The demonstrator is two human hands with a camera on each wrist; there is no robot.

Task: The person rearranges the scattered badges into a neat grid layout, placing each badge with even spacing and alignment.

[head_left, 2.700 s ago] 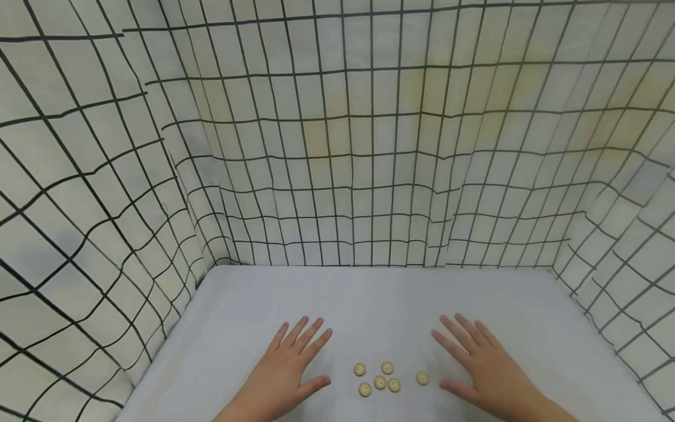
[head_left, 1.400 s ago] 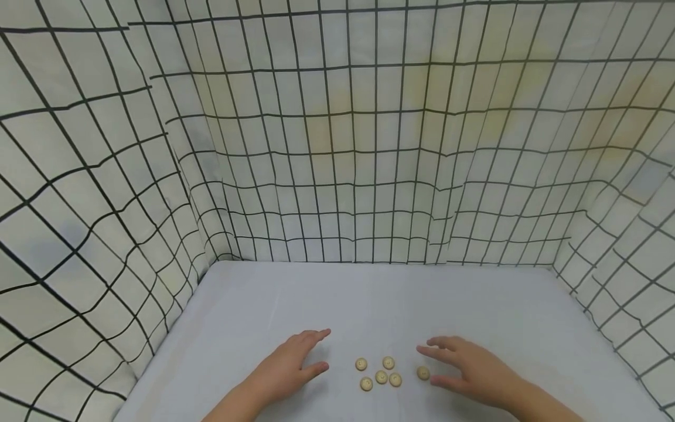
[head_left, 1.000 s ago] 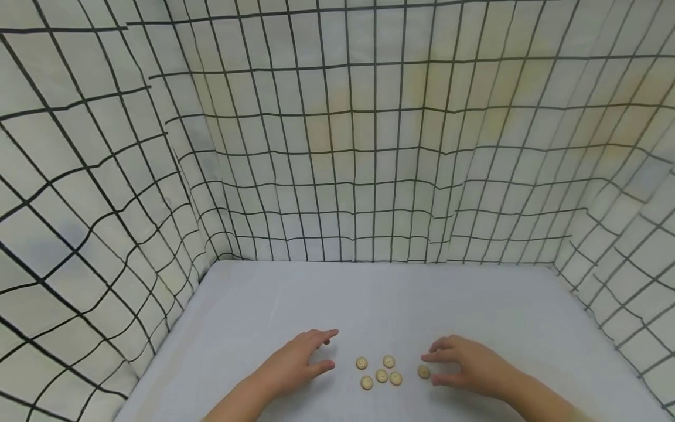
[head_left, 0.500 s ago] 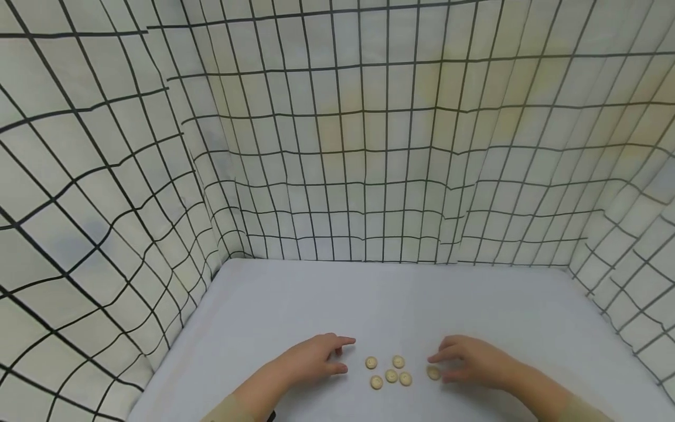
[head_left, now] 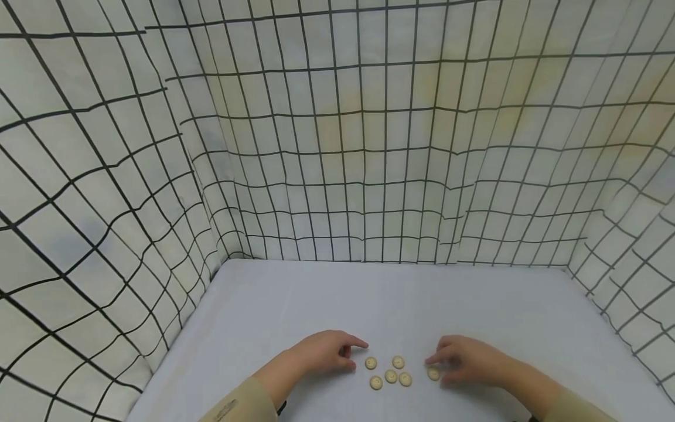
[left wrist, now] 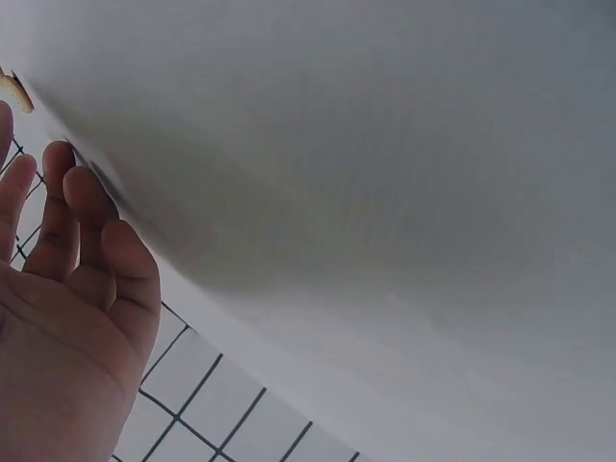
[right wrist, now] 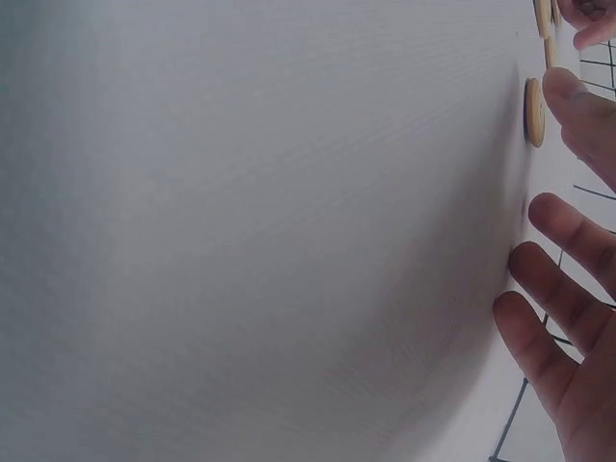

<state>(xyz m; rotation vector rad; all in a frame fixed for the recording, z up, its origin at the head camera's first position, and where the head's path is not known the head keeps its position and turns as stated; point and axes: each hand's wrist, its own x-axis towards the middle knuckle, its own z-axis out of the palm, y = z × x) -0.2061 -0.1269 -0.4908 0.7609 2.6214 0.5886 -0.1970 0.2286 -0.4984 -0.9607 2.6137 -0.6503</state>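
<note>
Several pale, round wooden buttons lie flat on the white table in the head view. My left hand [head_left: 327,351] is beside the leftmost button [head_left: 371,363], index finger stretched just beyond it and the other fingers loosely bent, holding nothing. At the right, my right hand [head_left: 469,360] has its index finger and thumb on either side of a separate button [head_left: 433,373], which still lies on the table. In the right wrist view a fingertip is close to that button [right wrist: 534,113]; whether it touches cannot be told. The left wrist view shows a button edge [left wrist: 16,93] beyond the fingers.
The other buttons, such as the middle one [head_left: 391,376], form a small group between the hands. White cloth walls [head_left: 337,176] with a black grid enclose the white table [head_left: 343,299] at the back and sides. Beige sleeves [head_left: 245,404] cover the forearms.
Both hands, first spread flat on either side, have turned with their fingers bending. The left has come right to the leftmost button; the right has moved in around the separate button. The buttons stay put.
</note>
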